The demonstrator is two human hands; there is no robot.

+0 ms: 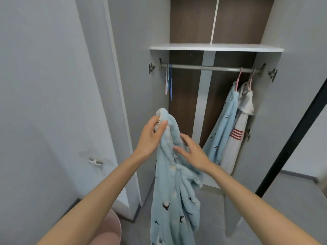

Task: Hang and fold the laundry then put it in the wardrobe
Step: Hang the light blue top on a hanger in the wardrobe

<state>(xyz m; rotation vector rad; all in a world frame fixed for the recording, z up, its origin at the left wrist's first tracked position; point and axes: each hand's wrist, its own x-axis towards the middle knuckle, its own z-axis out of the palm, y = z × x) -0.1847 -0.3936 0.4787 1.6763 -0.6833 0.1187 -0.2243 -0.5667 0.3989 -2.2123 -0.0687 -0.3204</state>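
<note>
A fluffy light-blue garment (174, 200) with small dark bird prints hangs in front of the open wardrobe (215, 48). My left hand (150, 137) grips its top edge, thumb pinched over the white trim, and holds it up. My right hand (192, 152) lies against the fabric a little lower, fingers spread and straight. The garment's lower part drops out of view at the bottom.
A metal rail (208, 68) spans the wardrobe. Empty pink and blue hangers (169, 82) hang at its left end. A matching blue garment (224, 121) and a white one with red stripes (237, 135) hang at the right. A pink basket (109, 230) stands at lower left.
</note>
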